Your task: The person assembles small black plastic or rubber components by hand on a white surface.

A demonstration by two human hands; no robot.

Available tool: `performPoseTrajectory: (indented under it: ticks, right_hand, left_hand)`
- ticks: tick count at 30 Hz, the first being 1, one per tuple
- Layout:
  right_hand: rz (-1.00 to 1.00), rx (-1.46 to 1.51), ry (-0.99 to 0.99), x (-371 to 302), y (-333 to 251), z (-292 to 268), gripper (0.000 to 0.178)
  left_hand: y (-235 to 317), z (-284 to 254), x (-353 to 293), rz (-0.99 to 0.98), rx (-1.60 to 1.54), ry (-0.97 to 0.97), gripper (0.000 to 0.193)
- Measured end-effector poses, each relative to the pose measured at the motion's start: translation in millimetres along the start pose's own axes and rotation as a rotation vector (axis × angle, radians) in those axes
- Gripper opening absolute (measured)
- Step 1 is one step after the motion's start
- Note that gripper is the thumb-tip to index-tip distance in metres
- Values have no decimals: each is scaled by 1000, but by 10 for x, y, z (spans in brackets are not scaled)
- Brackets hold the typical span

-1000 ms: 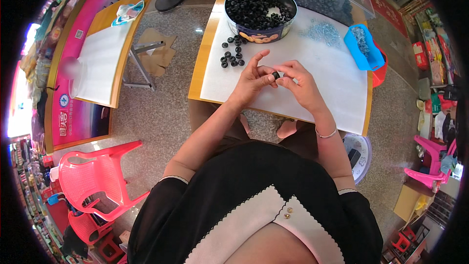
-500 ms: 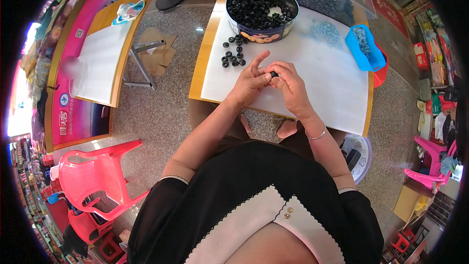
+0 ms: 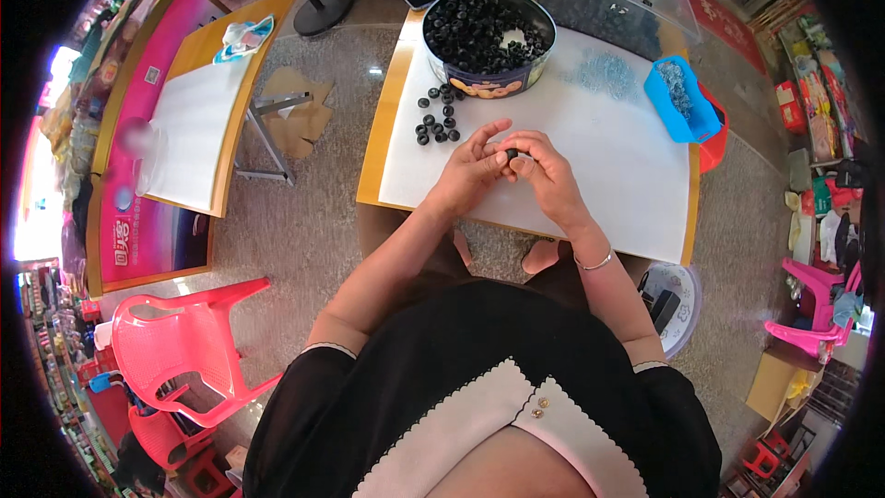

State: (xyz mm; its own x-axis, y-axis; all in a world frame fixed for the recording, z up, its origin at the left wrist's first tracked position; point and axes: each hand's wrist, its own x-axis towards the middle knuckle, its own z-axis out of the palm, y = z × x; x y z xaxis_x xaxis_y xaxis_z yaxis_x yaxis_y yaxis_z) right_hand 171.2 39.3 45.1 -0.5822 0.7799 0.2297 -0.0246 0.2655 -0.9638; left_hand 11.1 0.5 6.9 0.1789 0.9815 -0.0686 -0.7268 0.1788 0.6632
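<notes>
The left hand [image 3: 475, 166] and the right hand [image 3: 544, 169] met above the white sheet [image 3: 590, 157] that covered the tabletop [image 3: 392, 129], fingertips pressed together around a small black ring [image 3: 511, 155]. Both hands were closed on that ring, the left thumb and forefinger pinching it from one side, the right fingers curled against it from the other; how much of it each hand gripped could not be told, for it showed only as a dark spot between the fingertips. A thin bracelet [image 3: 595, 263] circled the right wrist.

Just beyond the left hand, a loose cluster of black rings [image 3: 436, 120] lay on the sheet, apart from the fingers. Farther out from both hands stood a round tin [image 3: 489, 32] heaped with more of the same black rings. Beyond the right hand, a scatter of small pale parts [image 3: 604, 74] lay on the sheet, and farther to the right sat a blue tray [image 3: 680, 100] at the tabletop's edge.
</notes>
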Motion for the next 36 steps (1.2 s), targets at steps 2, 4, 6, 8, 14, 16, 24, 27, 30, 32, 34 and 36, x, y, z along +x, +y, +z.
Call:
performPoseTrajectory:
  ticks: [2,4,6,8,14,16,24,27,30,32,34,36]
  right_hand:
    - [13,41,-31,8,0,-34,21]
    - [42,82,-36,-6,-38,-53,22]
    - [81,116,-54,-25,-51,-74,22]
    - [117,141,-66,-9,-68,-95,22]
    - [97,-74,68,424,-193,-471,26]
    - [-42,-179,322,839,-166,-804,27]
    - [-506,-1293,725,2066,-361,-1812,29]
    - [-366,-983,264,1948,-527,-1271,19]
    - [-279,-1008,-11,1915,-341,-816,13]
    - [-240,-1212,-159,1923,-206,-600,6]
    - [-122,-1208,-278,1969,-137,-518,7]
    - [8,-1217,-418,1998,-78,-437,10]
  left_hand:
    - [25,40,10,9,-31,21,59]
    - [43,99,8,4,-42,28,59]
    - [27,116,22,-1,-55,25,59]
    - [-18,52,29,-4,-26,9,59]
    - [32,62,-15,8,44,-4,57]
    - [56,113,-17,-5,67,-1,54]
    - [36,72,11,-53,-47,-24,36]
    - [63,65,-3,-80,-50,-11,36]
    - [80,76,4,-98,-70,-12,36]
    - [62,61,2,-87,-67,0,36]
    - [58,57,11,-78,-62,9,36]
    - [53,60,18,-77,-67,-10,36]
